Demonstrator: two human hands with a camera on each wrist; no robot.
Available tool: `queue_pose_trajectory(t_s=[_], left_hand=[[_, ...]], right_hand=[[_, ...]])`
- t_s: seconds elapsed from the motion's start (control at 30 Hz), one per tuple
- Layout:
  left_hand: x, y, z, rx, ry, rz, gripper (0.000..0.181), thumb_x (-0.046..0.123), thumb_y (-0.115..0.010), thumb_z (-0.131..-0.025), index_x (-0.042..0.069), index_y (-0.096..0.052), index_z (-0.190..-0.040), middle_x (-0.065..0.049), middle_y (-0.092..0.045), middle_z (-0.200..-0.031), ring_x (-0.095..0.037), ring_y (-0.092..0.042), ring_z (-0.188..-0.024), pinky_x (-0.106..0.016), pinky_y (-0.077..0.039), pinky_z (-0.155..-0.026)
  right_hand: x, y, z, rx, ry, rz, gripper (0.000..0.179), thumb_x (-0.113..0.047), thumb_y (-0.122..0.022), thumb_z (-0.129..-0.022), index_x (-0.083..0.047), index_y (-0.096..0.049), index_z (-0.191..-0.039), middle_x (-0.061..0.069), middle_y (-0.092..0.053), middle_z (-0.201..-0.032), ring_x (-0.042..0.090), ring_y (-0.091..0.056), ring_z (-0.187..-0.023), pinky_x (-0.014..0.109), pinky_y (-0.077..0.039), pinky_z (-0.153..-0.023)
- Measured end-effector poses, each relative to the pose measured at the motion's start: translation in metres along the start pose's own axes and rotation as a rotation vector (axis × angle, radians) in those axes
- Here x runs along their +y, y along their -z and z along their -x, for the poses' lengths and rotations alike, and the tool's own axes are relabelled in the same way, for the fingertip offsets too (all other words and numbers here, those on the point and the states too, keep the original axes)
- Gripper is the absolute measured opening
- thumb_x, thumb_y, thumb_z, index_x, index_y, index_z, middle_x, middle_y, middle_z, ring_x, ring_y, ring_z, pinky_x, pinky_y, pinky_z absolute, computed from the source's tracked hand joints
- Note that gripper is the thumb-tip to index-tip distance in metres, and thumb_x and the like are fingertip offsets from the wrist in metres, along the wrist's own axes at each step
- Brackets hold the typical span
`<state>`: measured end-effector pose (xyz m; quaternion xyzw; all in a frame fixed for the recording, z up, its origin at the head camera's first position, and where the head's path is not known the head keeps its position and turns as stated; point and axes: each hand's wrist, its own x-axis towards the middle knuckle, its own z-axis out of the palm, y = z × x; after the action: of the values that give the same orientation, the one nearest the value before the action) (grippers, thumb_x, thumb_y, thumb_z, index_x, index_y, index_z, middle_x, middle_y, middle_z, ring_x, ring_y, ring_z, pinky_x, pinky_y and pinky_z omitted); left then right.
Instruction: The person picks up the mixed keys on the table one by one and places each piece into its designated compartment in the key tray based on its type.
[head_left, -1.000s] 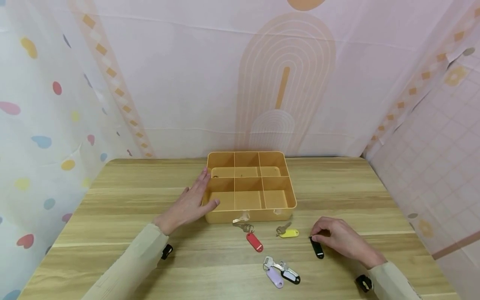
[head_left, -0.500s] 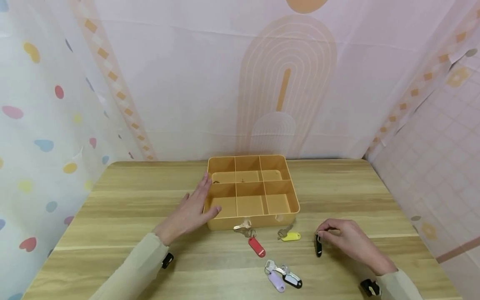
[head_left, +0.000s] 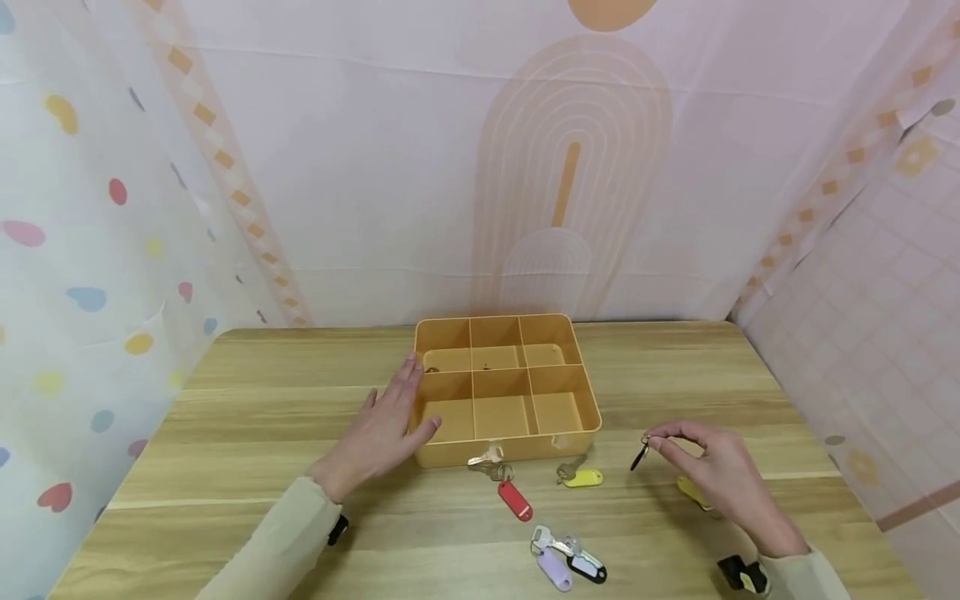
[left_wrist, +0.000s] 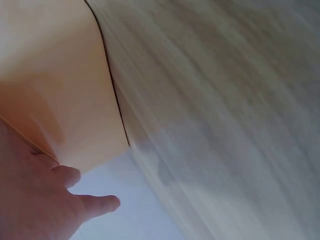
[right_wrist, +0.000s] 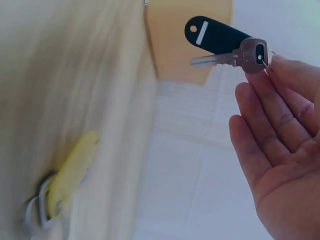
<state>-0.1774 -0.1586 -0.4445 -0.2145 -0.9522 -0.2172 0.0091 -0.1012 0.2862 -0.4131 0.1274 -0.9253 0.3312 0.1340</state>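
Note:
My right hand (head_left: 723,475) pinches the ring of a key (right_wrist: 252,56) with a black tag (right_wrist: 215,34), held above the table right of the box. My left hand (head_left: 378,425) rests with spread fingers against the left side of an orange compartment box (head_left: 510,452). In front of the box lie a key with a red tag (head_left: 515,501) and one with a yellow tag (head_left: 583,478). Nearer me are keys with a lilac tag (head_left: 554,570) and a black-rimmed white tag (head_left: 587,568). Below my right hand lies another yellow tag (head_left: 692,490), partly hidden in the head view.
The box has several compartments; small dark bits show in its back left (head_left: 432,370) and back middle ones. The wooden table (head_left: 300,367) ends at patterned cloth (head_left: 375,208) behind and on both sides.
My right hand has lifted the black-tagged key off the table and moved slightly right, uncovering the second yellow tag. My left hand stays at the box.

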Motion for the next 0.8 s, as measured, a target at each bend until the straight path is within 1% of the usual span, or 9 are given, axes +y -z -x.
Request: queue_pose_trajectory(t_s=[0.13,0.2,0.23,0.3,0.37,0.47,0.53,0.63,0.8], left_hand=[[0.0,-0.001,0.001,0.016,-0.009,-0.046,0.086,0.048,-0.05,-0.106,0.001,-0.007,-0.165,-0.015,-0.002,-0.173,-0.034,-0.01,-0.158,-0.072,-0.017,-0.118],[-0.001,-0.001,0.001,0.02,-0.011,-0.063,0.085,0.048,-0.048,-0.107,0.001,-0.008,-0.165,-0.015,-0.003,-0.173,-0.034,-0.009,-0.158,-0.071,-0.016,-0.119],[-0.001,-0.001,0.001,0.022,-0.012,-0.065,0.085,0.047,-0.048,-0.107,0.001,-0.008,-0.165,-0.015,-0.003,-0.173,-0.033,-0.008,-0.159,-0.071,-0.016,-0.119],[0.0,-0.001,0.001,0.025,-0.011,-0.068,0.084,0.047,-0.047,-0.107,0.0,-0.01,-0.165,-0.015,-0.004,-0.173,-0.033,-0.008,-0.159,-0.07,-0.015,-0.12],[0.001,-0.001,0.001,0.024,-0.009,-0.069,0.083,0.047,-0.047,-0.107,-0.001,-0.012,-0.165,-0.015,-0.005,-0.173,-0.033,-0.008,-0.159,-0.069,-0.014,-0.12],[0.001,-0.001,0.001,0.024,-0.007,-0.073,0.083,0.047,-0.047,-0.107,-0.002,-0.013,-0.164,-0.016,-0.006,-0.173,-0.033,-0.008,-0.159,-0.069,-0.013,-0.121],[0.0,-0.002,0.002,0.022,-0.005,-0.078,0.083,0.048,-0.046,-0.107,-0.001,-0.013,-0.165,-0.015,-0.005,-0.173,-0.033,-0.008,-0.159,-0.069,-0.013,-0.121],[0.0,-0.002,0.001,0.022,-0.004,-0.081,0.082,0.048,-0.046,-0.108,-0.001,-0.013,-0.165,-0.015,-0.005,-0.173,-0.032,-0.008,-0.159,-0.068,-0.014,-0.121],[0.0,-0.002,0.001,0.017,-0.003,-0.071,0.082,0.047,-0.046,-0.108,-0.002,-0.013,-0.164,-0.014,-0.004,-0.173,-0.032,-0.007,-0.159,-0.068,-0.013,-0.121]], right_hand=[[-0.009,0.002,-0.004,0.033,-0.017,0.008,0.009,-0.019,-0.076,-0.096,-0.024,-0.08,-0.101,-0.012,-0.078,-0.099,0.012,-0.071,-0.101,0.023,-0.055,-0.084],[-0.013,0.003,-0.006,0.049,-0.025,0.012,0.008,-0.02,-0.075,-0.097,-0.022,-0.081,-0.102,-0.009,-0.078,-0.101,0.017,-0.072,-0.103,0.019,-0.053,-0.085],[-0.015,0.003,-0.007,0.058,-0.03,0.01,0.008,-0.02,-0.075,-0.097,-0.021,-0.081,-0.103,-0.007,-0.078,-0.103,0.02,-0.072,-0.105,0.018,-0.052,-0.086],[-0.019,0.004,-0.01,0.074,-0.033,0.013,0.01,-0.021,-0.074,-0.098,-0.019,-0.081,-0.105,-0.003,-0.078,-0.106,0.024,-0.072,-0.106,0.024,-0.054,-0.088],[-0.023,0.004,-0.014,0.093,-0.028,0.014,0.01,-0.021,-0.074,-0.098,-0.018,-0.08,-0.105,-0.002,-0.079,-0.106,0.025,-0.073,-0.104,0.027,-0.055,-0.087],[-0.028,0.004,-0.02,0.115,-0.018,0.012,0.01,-0.021,-0.073,-0.099,-0.019,-0.08,-0.106,-0.002,-0.079,-0.106,0.021,-0.073,-0.102,0.027,-0.055,-0.086],[-0.03,0.005,-0.024,0.126,-0.012,-0.001,0.01,-0.021,-0.073,-0.099,-0.018,-0.08,-0.106,-0.003,-0.079,-0.106,0.019,-0.072,-0.1,0.018,-0.052,-0.085],[-0.033,0.005,-0.031,0.134,-0.003,-0.019,0.011,-0.021,-0.072,-0.099,-0.017,-0.08,-0.106,-0.002,-0.079,-0.107,0.02,-0.072,-0.104,0.012,-0.047,-0.087],[-0.038,0.006,-0.041,0.138,-0.001,-0.029,0.012,-0.021,-0.072,-0.1,-0.015,-0.08,-0.106,-0.001,-0.079,-0.107,0.024,-0.071,-0.106,0.011,-0.045,-0.087]])
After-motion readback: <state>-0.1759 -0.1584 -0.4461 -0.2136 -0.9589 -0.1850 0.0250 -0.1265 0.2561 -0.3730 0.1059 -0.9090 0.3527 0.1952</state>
